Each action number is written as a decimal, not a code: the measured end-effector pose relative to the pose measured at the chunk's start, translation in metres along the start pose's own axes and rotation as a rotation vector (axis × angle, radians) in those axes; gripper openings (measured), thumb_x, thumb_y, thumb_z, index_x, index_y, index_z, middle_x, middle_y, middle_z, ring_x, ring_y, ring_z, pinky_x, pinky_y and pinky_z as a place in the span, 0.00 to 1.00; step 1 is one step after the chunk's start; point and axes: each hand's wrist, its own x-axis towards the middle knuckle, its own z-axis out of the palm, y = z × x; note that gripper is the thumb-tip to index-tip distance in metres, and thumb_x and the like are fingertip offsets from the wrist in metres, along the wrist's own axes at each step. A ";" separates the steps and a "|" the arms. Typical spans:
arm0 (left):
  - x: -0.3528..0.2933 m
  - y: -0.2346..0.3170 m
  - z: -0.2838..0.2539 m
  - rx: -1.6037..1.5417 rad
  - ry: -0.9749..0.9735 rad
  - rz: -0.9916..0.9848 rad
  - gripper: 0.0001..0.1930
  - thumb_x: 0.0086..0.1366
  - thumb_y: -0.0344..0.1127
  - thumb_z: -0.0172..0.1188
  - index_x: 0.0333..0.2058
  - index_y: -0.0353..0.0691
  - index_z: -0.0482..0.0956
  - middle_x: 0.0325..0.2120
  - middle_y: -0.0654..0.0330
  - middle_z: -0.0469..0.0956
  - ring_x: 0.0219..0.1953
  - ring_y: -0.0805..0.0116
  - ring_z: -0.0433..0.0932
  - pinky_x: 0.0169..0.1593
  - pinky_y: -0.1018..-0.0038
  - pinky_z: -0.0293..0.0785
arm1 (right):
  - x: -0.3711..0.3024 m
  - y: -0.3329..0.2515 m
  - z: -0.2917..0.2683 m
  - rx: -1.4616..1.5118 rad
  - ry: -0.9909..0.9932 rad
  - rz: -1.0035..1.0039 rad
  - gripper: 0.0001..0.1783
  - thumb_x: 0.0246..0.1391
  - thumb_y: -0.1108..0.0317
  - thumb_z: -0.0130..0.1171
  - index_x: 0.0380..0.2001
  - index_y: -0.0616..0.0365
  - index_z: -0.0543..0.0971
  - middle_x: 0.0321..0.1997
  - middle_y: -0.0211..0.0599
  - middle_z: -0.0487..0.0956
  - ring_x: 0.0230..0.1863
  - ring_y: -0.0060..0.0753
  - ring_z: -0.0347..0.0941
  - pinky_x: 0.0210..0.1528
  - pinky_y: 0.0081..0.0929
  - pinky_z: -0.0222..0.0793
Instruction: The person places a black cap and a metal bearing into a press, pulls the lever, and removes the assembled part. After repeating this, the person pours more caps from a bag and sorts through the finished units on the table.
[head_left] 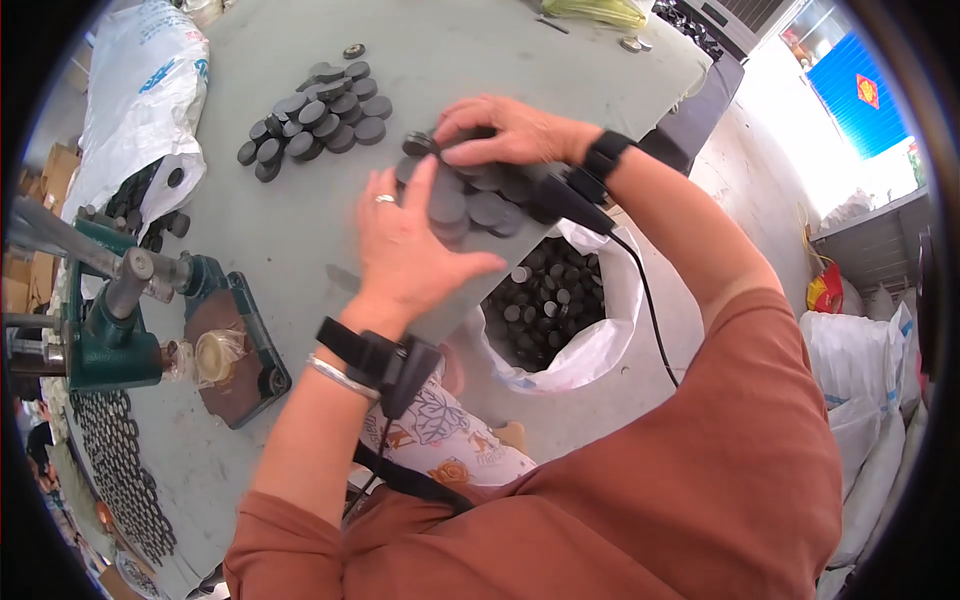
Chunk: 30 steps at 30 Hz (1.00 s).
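Note:
A loose heap of dark grey round discs [450, 207] lies at the table edge between my two hands. My left hand [405, 240] is on the heap's left side, open, its fingers stretched and thumb apart; it is slightly blurred. Over the far side of the heap, my right hand [505, 132] curves its fingers and thumb around a dark disc [420, 143] at the fingertips. Some discs under the right hand are hidden. Farther left on the table [300, 215] sits a second pile of similar discs [322, 115], with one metallic-looking round piece [354, 50] beyond it.
Below the table edge stands a white sack [610, 330] full of dark discs. A green hand press [120, 330] occupies the left, near rows of small round pieces [120, 470]. Another white bag [145, 90] spills discs at the far left. A cable [655, 320] hangs from my right wrist.

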 end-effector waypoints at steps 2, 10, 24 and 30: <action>-0.010 0.023 0.008 -0.061 0.004 0.058 0.54 0.31 0.50 0.77 0.59 0.39 0.60 0.53 0.39 0.59 0.57 0.42 0.58 0.59 0.56 0.57 | -0.030 -0.010 -0.004 -0.020 0.029 -0.003 0.23 0.52 0.50 0.57 0.43 0.56 0.78 0.50 0.39 0.74 0.55 0.43 0.64 0.60 0.35 0.56; -0.050 0.077 0.023 -0.166 -0.093 0.190 0.47 0.37 0.41 0.74 0.58 0.41 0.62 0.57 0.32 0.52 0.62 0.32 0.48 0.62 0.43 0.47 | -0.116 -0.060 -0.013 0.089 0.100 0.202 0.12 0.45 0.64 0.61 0.31 0.60 0.78 0.49 0.42 0.73 0.52 0.40 0.66 0.56 0.33 0.58; 0.069 -0.097 -0.038 0.053 0.867 -0.495 0.26 0.63 0.48 0.52 0.49 0.28 0.70 0.52 0.41 0.67 0.55 0.46 0.64 0.58 0.57 0.58 | 0.090 0.025 -0.023 0.127 0.346 0.314 0.23 0.58 0.54 0.49 0.42 0.64 0.78 0.39 0.36 0.80 0.38 0.25 0.73 0.42 0.24 0.69; 0.091 -0.157 -0.051 0.015 0.721 -0.747 0.37 0.66 0.60 0.36 0.57 0.29 0.63 0.58 0.41 0.61 0.61 0.46 0.59 0.63 0.60 0.53 | 0.199 0.056 0.014 0.121 0.405 0.164 0.28 0.58 0.48 0.43 0.46 0.61 0.76 0.49 0.49 0.76 0.52 0.48 0.70 0.55 0.33 0.62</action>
